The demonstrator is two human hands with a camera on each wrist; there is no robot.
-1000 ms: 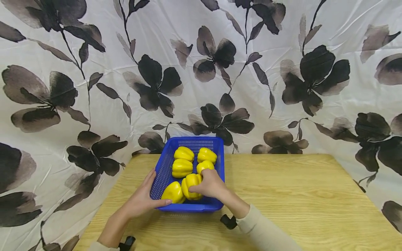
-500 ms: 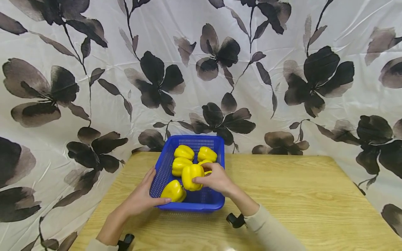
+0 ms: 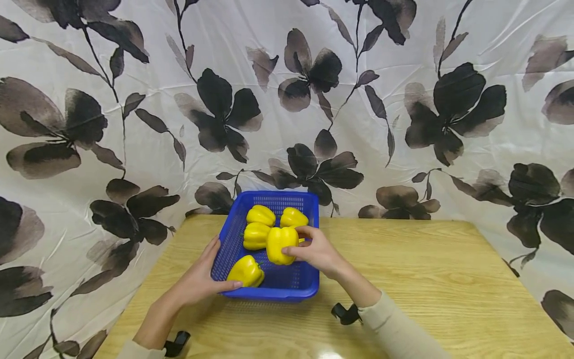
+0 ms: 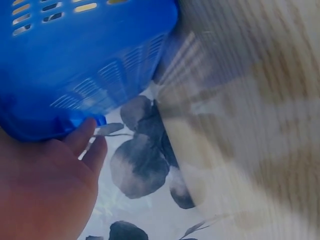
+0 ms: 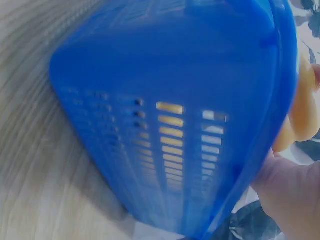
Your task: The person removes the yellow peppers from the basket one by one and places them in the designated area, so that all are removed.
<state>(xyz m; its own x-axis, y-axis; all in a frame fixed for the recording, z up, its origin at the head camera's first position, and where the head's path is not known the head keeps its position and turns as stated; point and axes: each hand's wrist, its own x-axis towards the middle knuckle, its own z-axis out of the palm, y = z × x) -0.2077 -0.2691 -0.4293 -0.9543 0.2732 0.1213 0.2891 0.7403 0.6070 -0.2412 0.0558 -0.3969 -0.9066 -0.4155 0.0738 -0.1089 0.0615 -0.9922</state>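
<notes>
In the head view, a blue basket (image 3: 280, 295) on a light wooden table (image 3: 403, 279), close to a flowery cloth (image 3: 381, 119) on the far side. At the near left corner, the left hand (image 3: 197, 284), thumb over the near rim and fingers along the outside of the left wall. Clamped on the basket that way, probably to stop any sliding. Apart from it, the right hand (image 3: 325, 254), in from the right, pinching one yellow pepper (image 3: 281, 245) between thumb and fingers, maybe for a good grip on round, smooth skin. Held over the right part of the basket, in front of a mostly hidden pepper (image 3: 302, 240). By the far wall, a far left pepper (image 3: 261, 215) and a far right pepper (image 3: 293, 217), with a middle pepper (image 3: 256, 236) just nearer on the left. Alone in the near left corner, close to the left thumb, a corner pepper (image 3: 245, 271), stem to the right, seemingly on its side. In the left wrist view, fingertips at the basket edge, rather blurry; thumb out of sight, so hard to tell the whole grip from here. In the right wrist view, mostly outer basket wall, with yellow showing through the slots; past the rim, the right thumb and a bit of the held pepper, seemingly up high to stay free of the others.
</notes>
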